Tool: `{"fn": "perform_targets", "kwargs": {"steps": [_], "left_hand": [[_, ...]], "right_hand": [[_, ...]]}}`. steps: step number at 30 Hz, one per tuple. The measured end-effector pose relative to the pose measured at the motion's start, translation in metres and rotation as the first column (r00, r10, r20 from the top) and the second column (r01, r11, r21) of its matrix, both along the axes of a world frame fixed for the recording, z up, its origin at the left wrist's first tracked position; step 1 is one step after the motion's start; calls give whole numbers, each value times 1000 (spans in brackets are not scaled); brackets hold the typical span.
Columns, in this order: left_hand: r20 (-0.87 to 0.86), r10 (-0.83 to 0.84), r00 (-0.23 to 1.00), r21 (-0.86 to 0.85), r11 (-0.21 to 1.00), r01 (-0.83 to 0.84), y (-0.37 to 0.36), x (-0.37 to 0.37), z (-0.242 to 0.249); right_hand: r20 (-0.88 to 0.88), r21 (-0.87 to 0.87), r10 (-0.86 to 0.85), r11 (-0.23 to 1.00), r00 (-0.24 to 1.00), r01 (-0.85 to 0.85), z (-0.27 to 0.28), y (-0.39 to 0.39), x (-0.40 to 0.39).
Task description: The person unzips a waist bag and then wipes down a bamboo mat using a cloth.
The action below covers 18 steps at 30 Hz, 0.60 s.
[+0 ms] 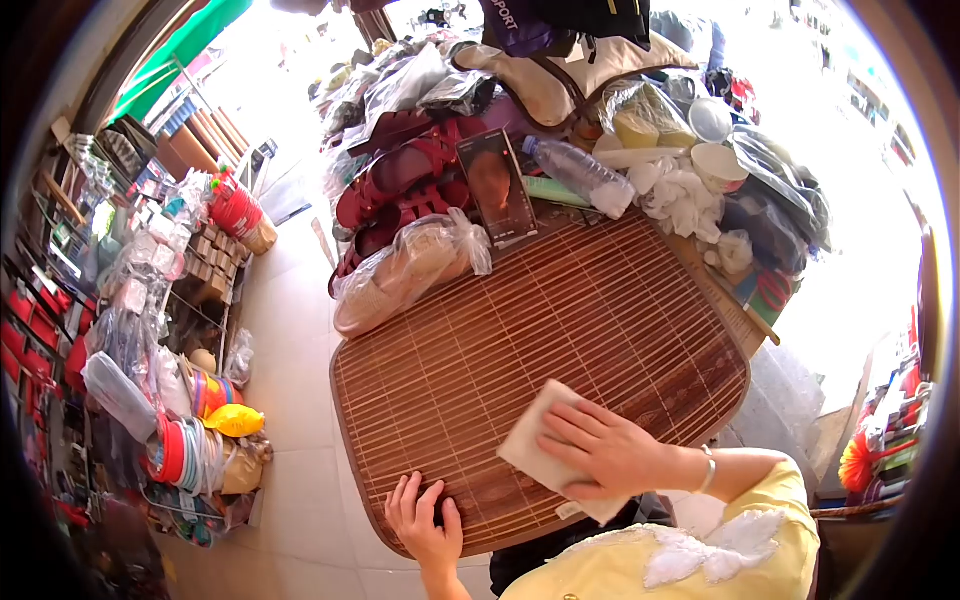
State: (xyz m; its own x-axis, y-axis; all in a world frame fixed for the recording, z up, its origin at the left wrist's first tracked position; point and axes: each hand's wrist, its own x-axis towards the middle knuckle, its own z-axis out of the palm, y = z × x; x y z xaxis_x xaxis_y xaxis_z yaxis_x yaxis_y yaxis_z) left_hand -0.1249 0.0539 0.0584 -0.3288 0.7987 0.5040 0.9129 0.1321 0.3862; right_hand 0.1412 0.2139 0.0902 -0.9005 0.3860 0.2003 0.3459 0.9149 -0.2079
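A brown slatted bamboo mat (480, 390) with rounded corners and a dark border lies in front of me. My right hand (605, 447) presses a folded pale cloth (530, 437) onto its right half, with the fingers stretched across the cloth and the palm over it. Part of the cloth is hidden under that hand. At the mat's near left edge rests my left hand (425, 520), its fingers apart and touching the slats, holding nothing. A small white tag (568, 510) shows at the near edge, just below the cloth.
Beyond the mat are red sandals (400, 190), a bagged beige shoe (400, 270), a dark box (497, 188), a plastic bottle (580, 175) and white cups (718, 165). Shelves of packed goods (190, 400) stand left across a tiled floor (285, 400). An orange brush (856, 462) is at right.
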Motion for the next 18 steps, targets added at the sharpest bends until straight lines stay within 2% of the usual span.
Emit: {"fn": "perform_targets", "kwargs": {"steps": [1,2,5,6,7,10,11,13,14,16,18], "left_hand": [[6,1,1000,2,1000,-1,1,1,1],[8,-8,1000,1,1000,8,2,-1,0],[1,-3,1000,-5,1000,3,1,-1,2],[-3,0,1000,-8,1000,0,2,0,2],[-6,4,1000,-11,1000,-4,2,0,3],[17,-8,1000,-1,1000,8,2,1,3],[17,-2,1000,2,1000,2,2,1,3],[14,-6,1000,3,1000,6,2,2,3],[13,-6,1000,3,1000,6,1,2,3],[19,2,1000,-8,1000,-2,1,1,3],[16,0,1000,-9,1000,0,2,2,3]], "right_hand": [[4,-26,-10,1000,1000,10,2,-4,14],[81,-50,-194,979,978,198,10,5,36],[-99,53,-464,881,880,471,-7,38,78],[-9,21,-570,821,822,570,-2,54,82],[-22,35,-638,769,770,638,-8,71,85],[-68,91,-660,742,748,664,-14,94,63],[-59,109,-608,784,792,611,-11,90,47],[-147,166,-408,888,901,429,-9,68,18],[-105,77,-337,935,936,345,-2,52,4],[-42,57,-151,987,988,153,8,17,-7],[-61,8,-75,997,995,76,3,-7,2]]}}
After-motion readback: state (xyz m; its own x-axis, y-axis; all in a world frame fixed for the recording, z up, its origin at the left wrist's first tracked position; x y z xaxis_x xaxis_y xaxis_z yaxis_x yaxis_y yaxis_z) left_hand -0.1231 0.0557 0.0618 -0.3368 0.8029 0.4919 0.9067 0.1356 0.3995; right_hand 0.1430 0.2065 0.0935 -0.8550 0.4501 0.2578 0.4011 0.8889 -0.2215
